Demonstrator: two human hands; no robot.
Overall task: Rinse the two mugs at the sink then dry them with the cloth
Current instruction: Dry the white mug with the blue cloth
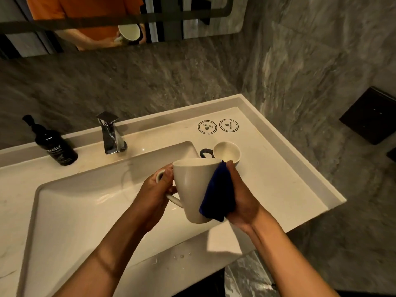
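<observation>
Mug one (190,189) is held by its handle in the left hand (156,189) above the sink (75,200) and is rubbed dry with the blue cloth (218,194) gripped in the right hand (242,196), so the second mug (227,152) on the bench (278,168) probably needs drying next.

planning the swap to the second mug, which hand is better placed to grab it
Right. The right hand, pressing the blue cloth on the held mug, is nearest the second mug.
</observation>
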